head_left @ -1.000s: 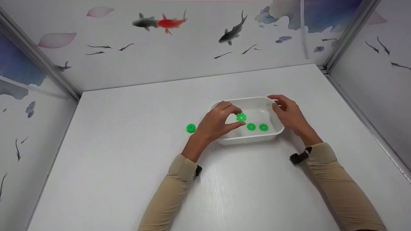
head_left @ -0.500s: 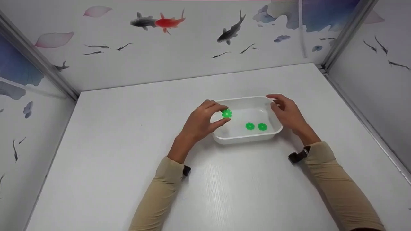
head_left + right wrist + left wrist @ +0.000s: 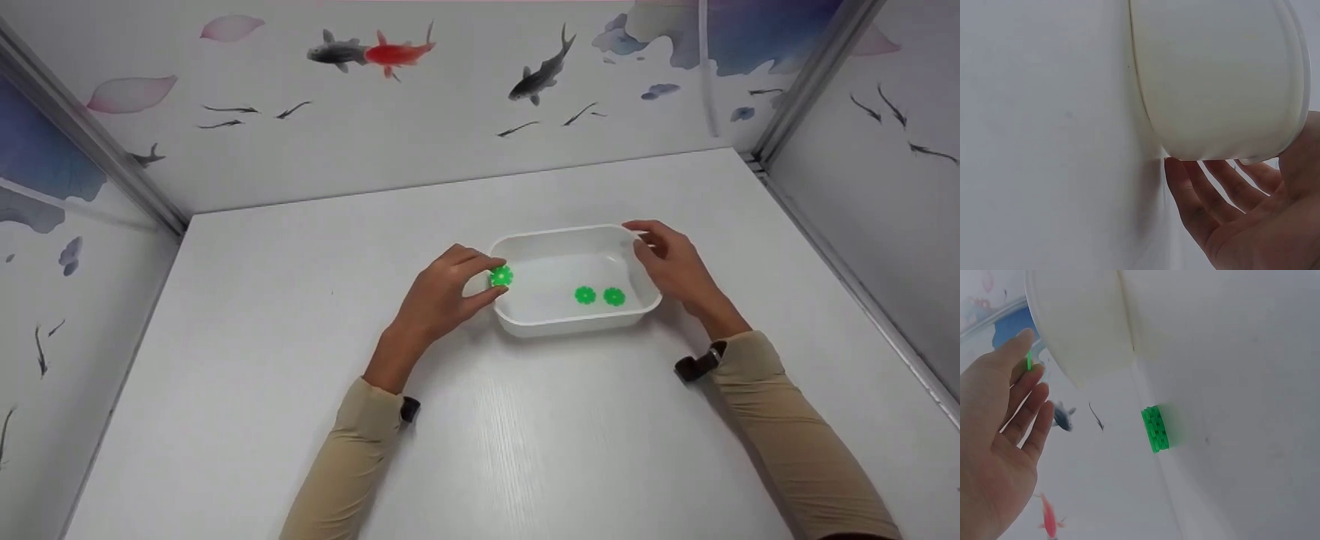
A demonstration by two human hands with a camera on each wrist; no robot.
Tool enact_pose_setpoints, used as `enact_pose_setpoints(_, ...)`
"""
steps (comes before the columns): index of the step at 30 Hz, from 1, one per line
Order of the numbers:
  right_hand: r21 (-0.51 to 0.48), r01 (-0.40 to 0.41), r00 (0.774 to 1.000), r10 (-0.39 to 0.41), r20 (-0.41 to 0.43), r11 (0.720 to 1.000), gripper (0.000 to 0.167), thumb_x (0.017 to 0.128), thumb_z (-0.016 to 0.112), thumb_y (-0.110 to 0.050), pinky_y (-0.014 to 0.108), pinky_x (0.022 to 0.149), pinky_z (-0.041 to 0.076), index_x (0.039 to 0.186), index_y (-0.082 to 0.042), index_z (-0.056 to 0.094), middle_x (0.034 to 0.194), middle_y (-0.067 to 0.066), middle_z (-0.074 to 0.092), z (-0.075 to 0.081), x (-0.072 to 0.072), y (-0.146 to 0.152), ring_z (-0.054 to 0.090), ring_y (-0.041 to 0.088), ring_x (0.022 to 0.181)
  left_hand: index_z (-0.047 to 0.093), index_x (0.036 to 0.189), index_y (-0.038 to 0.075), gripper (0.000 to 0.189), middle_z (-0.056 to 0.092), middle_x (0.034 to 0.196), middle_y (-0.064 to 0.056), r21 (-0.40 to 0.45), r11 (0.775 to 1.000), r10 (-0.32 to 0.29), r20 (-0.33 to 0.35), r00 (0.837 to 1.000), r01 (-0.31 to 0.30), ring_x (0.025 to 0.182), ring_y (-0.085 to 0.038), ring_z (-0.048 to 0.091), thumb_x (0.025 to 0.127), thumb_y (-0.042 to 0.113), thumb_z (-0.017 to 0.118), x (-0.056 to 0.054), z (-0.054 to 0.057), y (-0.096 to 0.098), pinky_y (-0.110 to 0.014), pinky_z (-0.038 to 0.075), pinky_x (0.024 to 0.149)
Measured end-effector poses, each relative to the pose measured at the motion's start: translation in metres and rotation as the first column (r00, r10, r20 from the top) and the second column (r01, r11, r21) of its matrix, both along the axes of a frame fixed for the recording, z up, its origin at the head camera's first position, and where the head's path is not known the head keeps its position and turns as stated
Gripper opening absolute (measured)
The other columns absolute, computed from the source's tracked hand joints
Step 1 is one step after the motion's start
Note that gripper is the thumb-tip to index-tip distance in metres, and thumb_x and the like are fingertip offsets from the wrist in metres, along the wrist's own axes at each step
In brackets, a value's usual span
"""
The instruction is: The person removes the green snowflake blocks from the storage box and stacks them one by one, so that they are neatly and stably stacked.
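Note:
A white plastic tub (image 3: 570, 325) stands on the table, with two green flower-shaped discs (image 3: 585, 295) lying flat inside near its front right. My left hand (image 3: 435, 300) pinches another green flower-shaped disc (image 3: 501, 276) between thumb and forefinger, over the tub's left rim. Seen edge-on in the left wrist view, that disc (image 3: 1029, 361) is a thin green line. At the tub's right end, my right hand (image 3: 675, 266) grips the rim, thumb over the inside and fingers along the outer wall. Several green discs form a stack (image 3: 1155, 429) below the left hand, hidden in the head view.
The white table (image 3: 262, 337) meets a back wall (image 3: 450, 142) printed with fish and petals. Side walls rise at left and right. A black band (image 3: 697, 366) with a small device is on the right wrist.
My left hand has carried the pinched disc leftward from over the tub's middle to its left rim. The hand now covers the stack at the tub's left. My right hand stays in place.

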State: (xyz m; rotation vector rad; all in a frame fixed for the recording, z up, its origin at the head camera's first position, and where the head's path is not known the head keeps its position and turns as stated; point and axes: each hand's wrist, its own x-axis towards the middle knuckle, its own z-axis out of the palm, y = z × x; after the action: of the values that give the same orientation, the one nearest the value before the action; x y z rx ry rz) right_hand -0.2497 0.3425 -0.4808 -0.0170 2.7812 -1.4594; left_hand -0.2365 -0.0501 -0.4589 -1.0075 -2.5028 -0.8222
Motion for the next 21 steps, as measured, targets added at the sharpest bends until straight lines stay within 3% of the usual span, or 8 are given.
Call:
enact_pose_setpoints(13,-0.011,0.002,1.0,-0.001,0.019,1.0,0.045,0.115,0.051,-0.032,0.06,0.118,0.048,0.159,-0.022,0.052,0.157,0.018,0.055,0.001,0.0,-0.001,0.057,0.039,0.142,0.077,0.132,0.017,0.037,0.08,0.124,0.001,-0.05,0.994,0.1,0.057,0.993,-0.097,0.121,-0.018,0.069,0.098,0.027,0.083,-0.002,-0.001,-0.019,-0.033,0.061,0.103)
enact_pose_setpoints(21,-0.008,-0.002,1.0,0.002,0.022,1.0,0.046,0.115,0.051,-0.032,0.06,0.119,0.048,0.16,-0.021,0.051,0.157,0.019,0.055,0.002,0.0,-0.002,0.056,0.039,0.142,0.077,0.135,0.017,0.038,0.079,0.131,-0.002,-0.119,0.981,0.17,0.17,0.971,-0.151,0.123,-0.022,0.072,0.099,0.028,0.082,0.0,0.002,-0.027,-0.039,0.062,0.104)
